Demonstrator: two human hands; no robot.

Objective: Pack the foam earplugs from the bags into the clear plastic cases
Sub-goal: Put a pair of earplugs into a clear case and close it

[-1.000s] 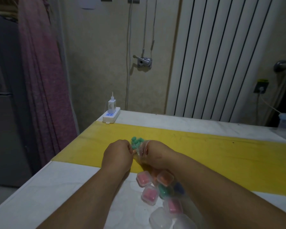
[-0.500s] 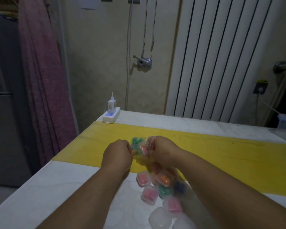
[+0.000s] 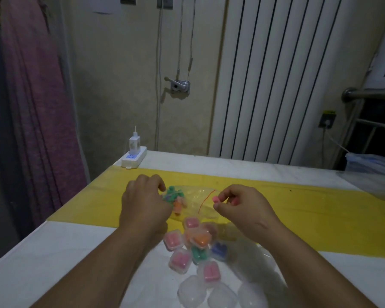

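- Now the pink earplug (image 3: pixel 216 199) is pinched in the right hand (image 3: pixel 240 207), just beside the bag (image 3: pixel 196 196).
- Empty cases (image 3: pixel 192 290) lie nearer the body on the desk (image 3: pixel 76 252) — between the forearms.
- Left hand (image 3: pixel 142 203) grips the bag.
- Half a second ago both hands met at the bag — the right has drawn away.

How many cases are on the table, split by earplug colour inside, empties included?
Pink cases: 4
Orange case: 1
Green case: 1
Blue case: 1
Empty cases: 3
Unclear case behind the orange one, contents too hazy to tell: 1
Total: 11
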